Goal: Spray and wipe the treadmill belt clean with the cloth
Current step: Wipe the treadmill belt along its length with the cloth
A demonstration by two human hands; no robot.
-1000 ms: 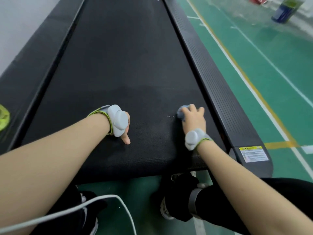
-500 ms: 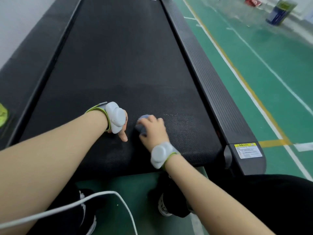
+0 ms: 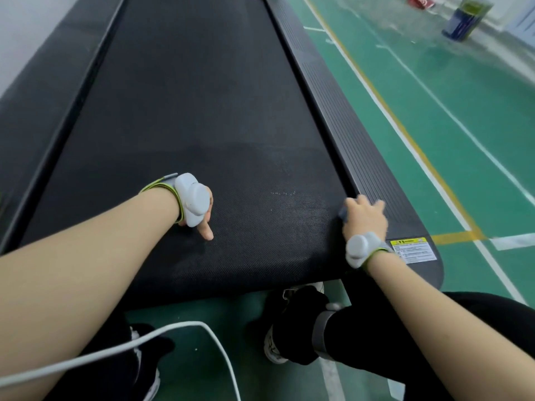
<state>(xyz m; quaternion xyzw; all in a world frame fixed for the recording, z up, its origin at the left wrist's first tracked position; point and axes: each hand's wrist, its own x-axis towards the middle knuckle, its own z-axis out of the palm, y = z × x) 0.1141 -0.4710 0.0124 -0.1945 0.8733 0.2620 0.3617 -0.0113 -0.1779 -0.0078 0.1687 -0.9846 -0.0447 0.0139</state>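
Cloth [image 3: 342,213] shows only as a small blue-grey scrap peeking out from under the right hand [image 3: 366,217]. That hand's fingers curl over the cloth and press it onto the belt [image 3: 202,111] at the belt's right edge, hard against the ribbed side rail [image 3: 347,125]; the fingertips are blurred and seem to reach onto the rail. The left hand [image 3: 206,227] rests on the belt well apart from the right, nearer the middle and close to the belt's near end. A grey wrist tracker [image 3: 192,198] covers most of it (one digit sticks out straight toward the camera, lying on the belt), so whether the other fingers are curled or flat cannot be told; nothing is seen in it. A like tracker sits on the right wrist. Between the two hands the belt looks darker and damp, with a few pale droplets [image 3: 283,193] just ahead of that patch. A yellow-and-white label [image 3: 412,250] lies on the rail's near end, beside the right wrist. Below the belt's end are a black shoe [image 3: 292,322] on the green floor [image 3: 434,154] and a white cable [image 3: 162,331] curving across the front. Far off on the floor stands a blue container [image 3: 463,21], blurred.
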